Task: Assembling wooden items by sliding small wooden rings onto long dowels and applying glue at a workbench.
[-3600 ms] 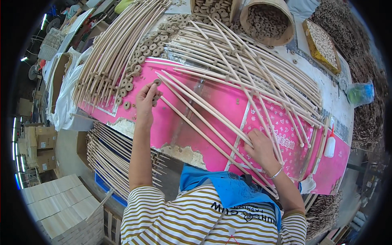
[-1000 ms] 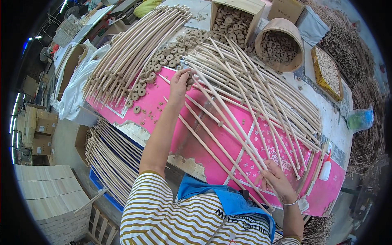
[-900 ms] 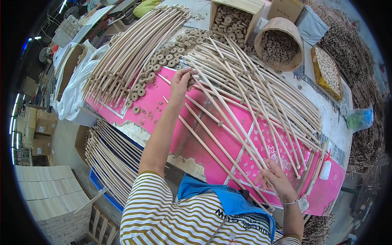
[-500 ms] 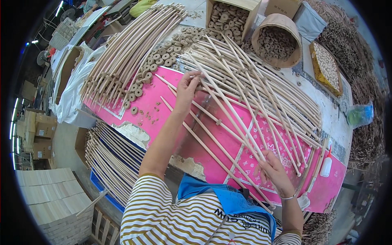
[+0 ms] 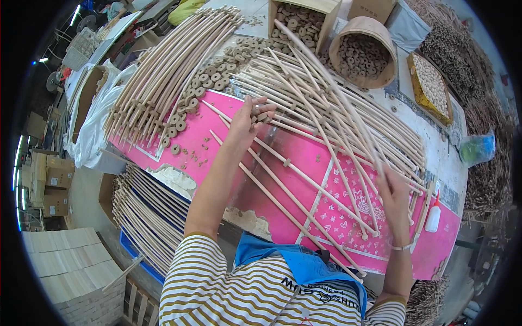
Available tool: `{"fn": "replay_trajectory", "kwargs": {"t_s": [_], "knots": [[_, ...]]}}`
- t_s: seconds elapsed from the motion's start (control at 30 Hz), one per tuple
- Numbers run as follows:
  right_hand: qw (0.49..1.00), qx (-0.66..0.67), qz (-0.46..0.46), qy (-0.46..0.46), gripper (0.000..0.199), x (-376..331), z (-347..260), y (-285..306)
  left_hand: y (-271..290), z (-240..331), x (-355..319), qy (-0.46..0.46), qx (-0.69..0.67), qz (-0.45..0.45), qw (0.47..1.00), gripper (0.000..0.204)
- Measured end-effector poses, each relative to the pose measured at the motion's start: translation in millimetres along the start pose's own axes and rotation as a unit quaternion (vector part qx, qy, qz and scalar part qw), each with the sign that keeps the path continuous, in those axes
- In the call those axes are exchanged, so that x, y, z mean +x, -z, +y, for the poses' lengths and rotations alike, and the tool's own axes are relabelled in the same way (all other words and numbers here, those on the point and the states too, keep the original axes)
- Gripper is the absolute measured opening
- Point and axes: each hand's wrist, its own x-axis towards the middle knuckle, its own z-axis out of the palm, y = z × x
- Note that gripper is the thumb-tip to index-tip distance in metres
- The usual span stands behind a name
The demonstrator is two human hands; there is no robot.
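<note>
My left hand [image 5: 246, 118] is over the far part of the pink table cover [image 5: 304, 157], with a few small wooden rings [image 5: 262, 113] pinched in its fingertips. It hovers at the near edge of the pile of thin wooden sticks [image 5: 337, 108]. My right hand [image 5: 394, 195] is at the right side of the cover and grips the near end of a long wooden stick [image 5: 326, 87]. That stick is raised off the pile and points away toward the far boxes. A few single sticks [image 5: 293, 204] lie diagonally on the cover between my hands.
Loose wooden rings [image 5: 215, 79] lie heaped beside a long bundle of curved rods [image 5: 163, 70] at the left. A box [image 5: 300, 19], a round basket [image 5: 361, 54] and a yellow tray [image 5: 429, 84] stand at the back. A glue bottle [image 5: 433, 214] stands at the right. More rods [image 5: 141, 214] are racked below the table.
My left hand drew back from the ring heap to the stick pile with rings in its fingers. My right hand rose and lifted a long stick off the pile.
</note>
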Motion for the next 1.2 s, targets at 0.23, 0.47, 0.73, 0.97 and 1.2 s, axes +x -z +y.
{"fn": "replay_trajectory", "kwargs": {"t_s": [0.23,0.47,0.73,0.97,1.2], "knots": [[0.971,0.125,-0.131,-0.156,0.032,-48.4,11.3,2.7,38.4,26.6,9.2,-0.011,0.068,-0.035,0.997,0.064],[0.971,0.118,-0.147,-0.148,0.031,-58.8,20.4,5.4,35.7,42.2,4.9,-0.005,0.110,-0.073,0.991,0.066],[0.968,0.086,-0.167,-0.169,0.031,-61.8,25.6,9.8,40.2,45.6,4.7,0.003,0.159,-0.103,0.982,0.066],[0.965,0.135,-0.162,-0.155,0.031,-63.6,38.8,-1.2,36.5,53.4,4.8,0.019,0.213,-0.090,0.973,0.066],[0.954,0.180,-0.166,-0.174,0.031,-65.2,40.0,-16.7,35.2,50.4,10.4,0.052,0.192,-0.158,0.967,0.082]]}}
